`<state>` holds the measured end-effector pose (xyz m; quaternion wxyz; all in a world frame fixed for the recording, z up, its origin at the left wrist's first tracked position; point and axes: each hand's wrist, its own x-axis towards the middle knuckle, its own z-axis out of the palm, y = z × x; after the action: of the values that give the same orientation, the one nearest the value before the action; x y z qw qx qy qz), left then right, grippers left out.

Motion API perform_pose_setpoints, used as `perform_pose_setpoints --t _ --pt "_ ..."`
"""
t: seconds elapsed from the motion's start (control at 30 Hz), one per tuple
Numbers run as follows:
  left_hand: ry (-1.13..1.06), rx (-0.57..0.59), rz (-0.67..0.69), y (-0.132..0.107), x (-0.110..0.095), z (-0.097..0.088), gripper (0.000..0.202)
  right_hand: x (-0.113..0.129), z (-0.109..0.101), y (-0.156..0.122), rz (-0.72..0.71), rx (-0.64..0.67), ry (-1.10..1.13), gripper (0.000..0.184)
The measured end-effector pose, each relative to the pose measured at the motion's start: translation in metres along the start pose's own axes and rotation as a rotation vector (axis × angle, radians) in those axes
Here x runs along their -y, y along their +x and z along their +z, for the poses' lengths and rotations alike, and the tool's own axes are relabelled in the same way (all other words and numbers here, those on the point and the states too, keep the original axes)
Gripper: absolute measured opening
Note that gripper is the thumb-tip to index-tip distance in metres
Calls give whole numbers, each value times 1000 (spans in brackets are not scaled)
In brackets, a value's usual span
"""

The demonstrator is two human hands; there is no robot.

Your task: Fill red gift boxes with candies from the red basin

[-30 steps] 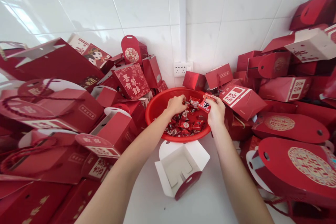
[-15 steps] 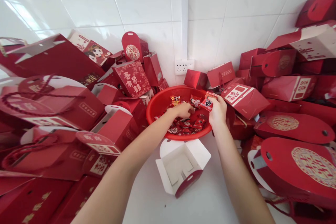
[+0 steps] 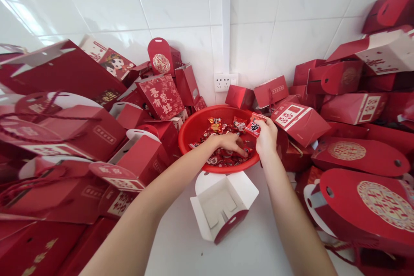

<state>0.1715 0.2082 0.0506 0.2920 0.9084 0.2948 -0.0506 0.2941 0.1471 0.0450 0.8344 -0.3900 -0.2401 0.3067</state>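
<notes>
A round red plastic basket (image 3: 194,127) full of wrapped candies (image 3: 226,157) sits on the white table in the corner. My left hand (image 3: 231,143) reaches into it, fingers stretched over the candies near the front. My right hand (image 3: 268,136) hovers over the basket's right rim, closed on a small red packet with a black character (image 3: 255,125). In front of the basket stands an open red gift box with a white inside (image 3: 223,205), nothing in it.
Piles of red gift boxes and bags (image 3: 64,138) crowd the left, and more red boxes (image 3: 355,108) stack on the right. A white wall socket (image 3: 225,82) sits behind the basket. White tabletop (image 3: 252,246) shows between my arms.
My left hand has moved from the basket's far middle down to the near candies and its fingers have spread. My right hand keeps the packet almost in place.
</notes>
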Motion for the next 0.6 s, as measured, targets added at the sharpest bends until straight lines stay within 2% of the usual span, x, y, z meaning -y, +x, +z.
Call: perform_pose_setpoints --t 0.13,0.27,0.47,0.6 --pt "-32 -61 -2 3 2 1 20 -2 -1 1 -15 1 -7 13" --pt "-19 -246 -49 4 9 -6 27 -3 -2 2 -12 12 -12 14" --pt "42 -518 -194 0 26 -15 30 -1 0 1 -7 22 2 16" --pt "76 -566 -209 -7 27 -18 45 -1 1 -1 -12 27 8 18"
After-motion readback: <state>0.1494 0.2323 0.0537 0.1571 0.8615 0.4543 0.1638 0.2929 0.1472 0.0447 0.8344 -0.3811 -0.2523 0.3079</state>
